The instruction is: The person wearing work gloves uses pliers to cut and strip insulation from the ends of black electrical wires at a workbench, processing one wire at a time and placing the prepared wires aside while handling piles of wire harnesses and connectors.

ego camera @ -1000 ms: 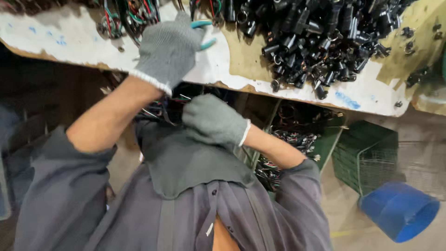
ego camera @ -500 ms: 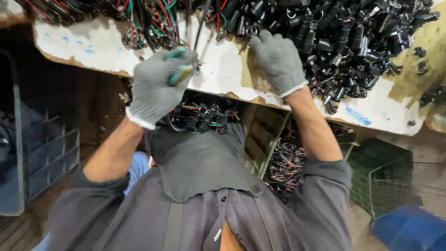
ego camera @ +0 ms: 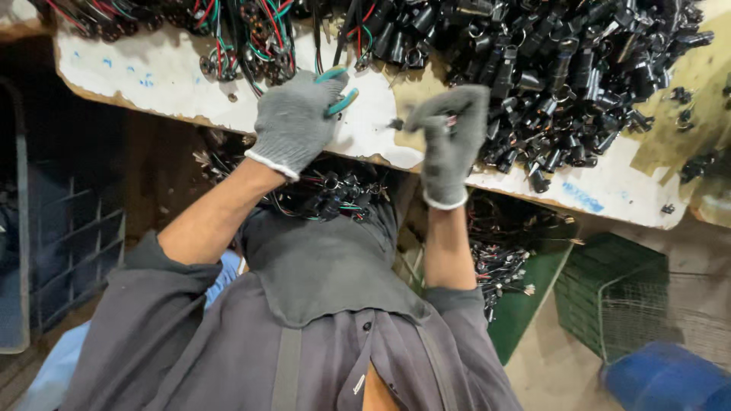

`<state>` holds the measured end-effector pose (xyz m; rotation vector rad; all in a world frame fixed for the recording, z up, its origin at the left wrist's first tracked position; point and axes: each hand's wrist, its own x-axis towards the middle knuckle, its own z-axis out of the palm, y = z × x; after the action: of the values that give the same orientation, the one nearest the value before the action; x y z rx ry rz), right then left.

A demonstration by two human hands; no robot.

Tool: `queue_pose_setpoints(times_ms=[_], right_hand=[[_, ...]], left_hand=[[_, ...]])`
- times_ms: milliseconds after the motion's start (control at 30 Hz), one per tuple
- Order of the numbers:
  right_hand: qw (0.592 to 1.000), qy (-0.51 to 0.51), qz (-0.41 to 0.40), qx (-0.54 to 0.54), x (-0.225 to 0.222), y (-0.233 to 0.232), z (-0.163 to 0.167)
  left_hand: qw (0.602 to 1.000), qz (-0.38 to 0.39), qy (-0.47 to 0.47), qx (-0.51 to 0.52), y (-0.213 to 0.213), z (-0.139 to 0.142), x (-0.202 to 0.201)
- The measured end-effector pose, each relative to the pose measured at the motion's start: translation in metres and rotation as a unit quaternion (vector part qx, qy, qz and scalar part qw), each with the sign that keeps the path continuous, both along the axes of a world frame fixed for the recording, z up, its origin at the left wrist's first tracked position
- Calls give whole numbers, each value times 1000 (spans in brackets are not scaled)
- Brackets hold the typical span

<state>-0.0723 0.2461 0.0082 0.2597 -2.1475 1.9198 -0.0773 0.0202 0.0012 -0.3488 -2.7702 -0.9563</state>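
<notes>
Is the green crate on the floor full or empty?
Cannot tell. Only the ribbed outer side of the green crate shows beside the blue barrel; its inside is hidden.

Grey knitted gloves with white cuffs cover the left hand and right hand; grey button-front shirt, sleeves pushed up, fills the lower frame.
</notes>
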Motion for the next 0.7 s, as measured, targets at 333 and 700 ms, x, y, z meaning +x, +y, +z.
queue_pose_setpoints(times_ms=[333,700], right_hand=[[879,-57,63,469,-45,-75,-28],[808,-17,-53,586,-43,-71,-38]], left_hand=[[998,42,-35,-14,-6,-22,-18],[995,96,-3,-11,-17,8,-6]])
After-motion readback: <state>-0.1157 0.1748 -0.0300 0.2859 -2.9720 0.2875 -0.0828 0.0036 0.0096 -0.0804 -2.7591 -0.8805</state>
